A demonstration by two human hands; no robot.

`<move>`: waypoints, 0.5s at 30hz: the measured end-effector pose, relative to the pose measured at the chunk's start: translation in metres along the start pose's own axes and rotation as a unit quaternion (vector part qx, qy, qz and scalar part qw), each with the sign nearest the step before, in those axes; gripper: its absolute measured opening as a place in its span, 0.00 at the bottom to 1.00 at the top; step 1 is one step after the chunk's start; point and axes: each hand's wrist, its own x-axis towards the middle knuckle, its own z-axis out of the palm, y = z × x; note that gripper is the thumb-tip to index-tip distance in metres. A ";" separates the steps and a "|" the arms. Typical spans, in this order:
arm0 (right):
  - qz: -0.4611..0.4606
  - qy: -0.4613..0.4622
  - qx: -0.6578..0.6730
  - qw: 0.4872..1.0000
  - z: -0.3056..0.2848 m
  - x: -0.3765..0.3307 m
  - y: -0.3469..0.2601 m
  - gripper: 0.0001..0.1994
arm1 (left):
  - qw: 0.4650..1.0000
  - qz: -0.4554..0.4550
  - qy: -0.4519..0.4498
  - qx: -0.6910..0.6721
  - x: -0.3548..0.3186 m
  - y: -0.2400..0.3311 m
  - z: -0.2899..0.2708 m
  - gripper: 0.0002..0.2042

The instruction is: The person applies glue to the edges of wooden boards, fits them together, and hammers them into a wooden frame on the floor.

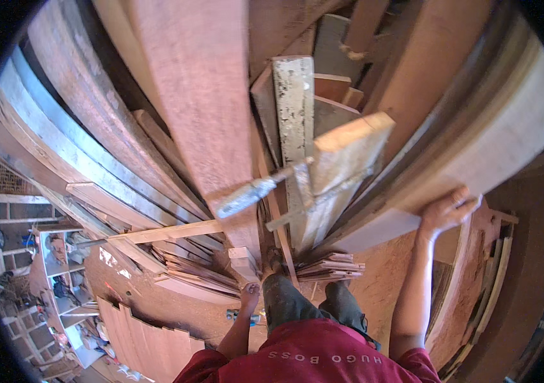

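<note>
My right hand (pixel 445 212) lies against the edge of a wide pale board (pixel 399 223) on the right, its fingers stretched out. Lower and to the left, my left hand (pixel 250 293) is closed at the lower end of a short wooden block (pixel 242 262). The fingers are small here and partly hidden. Between the hands, a thick plank (pixel 342 172) stands upright. What looks like a bar clamp with a worn grey handle (pixel 246 198) sits across it. A broad reddish plank (pixel 201 96) rises in front of me, left of the clamp.
Tall boards lean on both sides, some with a bluish-white face (pixel 93 159). Thin offcuts (pixel 329 268) are stacked near my legs. A shelf unit (pixel 61 281) with mixed items stands at the far left. A flat wooden panel (pixel 144 338) lies on the dusty floor (pixel 112 274).
</note>
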 end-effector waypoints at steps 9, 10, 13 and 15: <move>-0.046 -0.245 0.173 0.953 -0.050 0.040 0.030 0.27 | 0.987 0.146 0.007 0.070 -0.061 -0.016 0.026 0.09; -0.057 -0.279 0.184 0.941 -0.068 0.044 0.038 0.29 | 0.985 0.152 0.038 0.077 -0.078 -0.012 0.042 0.09; -0.075 -0.358 0.280 0.888 -0.114 0.042 0.108 0.30 | 0.982 0.081 0.096 0.140 -0.154 0.027 0.130 0.09; -0.081 -0.528 0.257 0.805 -0.144 0.027 0.168 0.25 | 0.951 0.125 0.072 0.274 -0.210 0.046 0.179 0.11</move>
